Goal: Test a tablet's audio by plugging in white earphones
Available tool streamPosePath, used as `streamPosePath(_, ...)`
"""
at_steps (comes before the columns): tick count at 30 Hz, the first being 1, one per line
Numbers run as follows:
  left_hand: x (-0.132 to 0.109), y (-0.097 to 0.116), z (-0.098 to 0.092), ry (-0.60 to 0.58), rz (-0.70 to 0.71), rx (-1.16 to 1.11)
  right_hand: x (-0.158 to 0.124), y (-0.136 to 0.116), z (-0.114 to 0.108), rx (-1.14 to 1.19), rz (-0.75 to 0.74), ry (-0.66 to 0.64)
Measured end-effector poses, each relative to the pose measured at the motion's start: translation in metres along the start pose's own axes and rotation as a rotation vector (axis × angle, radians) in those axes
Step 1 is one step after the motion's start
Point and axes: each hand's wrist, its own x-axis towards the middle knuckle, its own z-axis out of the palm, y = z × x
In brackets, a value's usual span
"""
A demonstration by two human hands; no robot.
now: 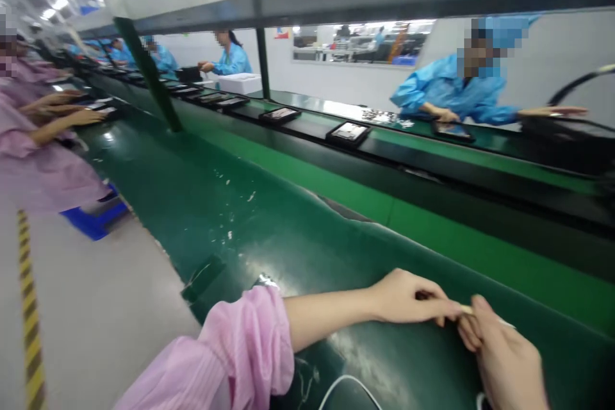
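My left hand (408, 298) reaches in from a pink sleeve and lies on the dark green bench mat (269, 230), its fingers pinched together. My right hand (504, 359) comes up from the lower right, fingers curled, meeting the left fingertips. Between the two sets of fingertips is a small pale, thin piece (467, 310); I cannot make out what it is. Both hands grip it just above the mat.
A green conveyor (432, 160) runs past the bench, carrying black trays (348, 133) with flat parts. Workers in blue coats stand on its far side; a person in pink (33, 141) works at my left. A white cable (346, 387) lies near my forearm. A grey floor with a yellow-black stripe is at left.
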Motion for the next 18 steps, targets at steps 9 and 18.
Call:
streamPosePath(9, 0.002, 0.002, 0.002, 0.004, 0.01, -0.023, 0.0, -0.006, 0.01, 0.073, -0.01, 0.035)
streamPosePath(18, 0.003, -0.006, 0.001, -0.015, 0.066, 0.006, 0.001, -0.001, 0.009, 0.053, -0.051, -0.023)
